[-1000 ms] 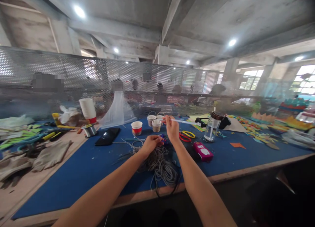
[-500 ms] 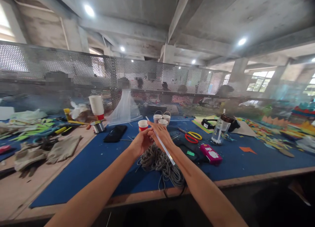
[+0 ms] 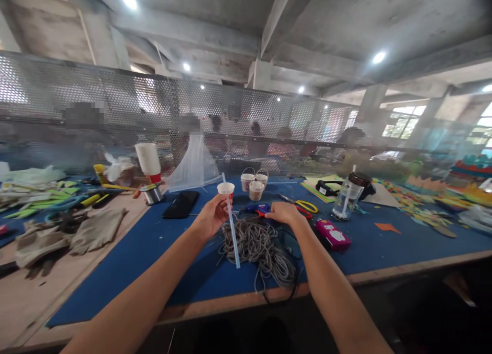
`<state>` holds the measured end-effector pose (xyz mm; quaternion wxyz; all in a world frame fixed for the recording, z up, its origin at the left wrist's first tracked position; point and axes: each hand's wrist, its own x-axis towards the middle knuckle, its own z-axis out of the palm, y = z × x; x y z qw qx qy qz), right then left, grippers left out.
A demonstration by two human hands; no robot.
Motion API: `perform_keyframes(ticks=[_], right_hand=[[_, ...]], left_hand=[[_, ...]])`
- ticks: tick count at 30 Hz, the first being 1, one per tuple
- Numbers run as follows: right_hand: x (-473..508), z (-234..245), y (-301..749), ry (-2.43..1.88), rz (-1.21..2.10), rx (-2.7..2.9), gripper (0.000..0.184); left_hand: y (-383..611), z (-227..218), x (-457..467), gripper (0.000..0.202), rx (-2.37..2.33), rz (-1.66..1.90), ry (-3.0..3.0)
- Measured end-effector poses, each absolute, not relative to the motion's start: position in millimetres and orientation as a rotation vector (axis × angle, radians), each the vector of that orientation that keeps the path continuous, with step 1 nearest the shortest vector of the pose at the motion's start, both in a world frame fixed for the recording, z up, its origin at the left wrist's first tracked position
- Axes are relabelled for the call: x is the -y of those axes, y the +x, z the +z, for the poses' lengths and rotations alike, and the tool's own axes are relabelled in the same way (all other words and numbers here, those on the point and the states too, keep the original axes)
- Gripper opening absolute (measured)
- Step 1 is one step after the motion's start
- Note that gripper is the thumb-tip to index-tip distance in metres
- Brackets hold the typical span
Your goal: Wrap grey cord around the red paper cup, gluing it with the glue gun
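Note:
Pinched in my left hand is a long translucent glue stick, slanting down toward me. Just beyond that hand stands a red-and-white paper cup; I cannot tell whether the fingers touch it. My right hand is closed around the handle end of a blue glue gun with orange parts, lying low over the table with its nozzle to the left. Below both hands spreads a tangled heap of grey cord. Behind them sit several small handled cups in a cluster.
Scissors, a magenta box and a lidded bottle are to the right. A black phone, stacked paper cups and work gloves lie left. A perforated metal screen runs along the back.
My hands have moved apart. The right went right and closed on the glue gun, while the left kept the glue stick, which now hangs more steeply.

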<state>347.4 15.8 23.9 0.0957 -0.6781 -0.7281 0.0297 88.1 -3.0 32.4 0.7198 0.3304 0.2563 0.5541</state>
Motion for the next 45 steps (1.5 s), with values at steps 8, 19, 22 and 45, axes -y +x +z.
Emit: perform_keyframes(ticks=[8, 19, 22, 45], right_hand=[[-17, 23, 350, -2.100, 0.246, 2.164, 0.035], [10, 32, 298, -1.784, -0.109, 1.750, 0.026], [17, 27, 279, -1.724, -0.193, 1.777, 0.026], [30, 12, 253, -1.425, -0.249, 1.907, 0.033]], left_hand=[[95, 26, 12, 0.006, -0.518, 1.137, 0.756], [107, 23, 24, 0.019, -0.459, 1.076, 0.851], [109, 22, 23, 0.023, -0.502, 1.111, 0.858], [110, 23, 21, 0.021, -0.506, 1.299, 0.784]])
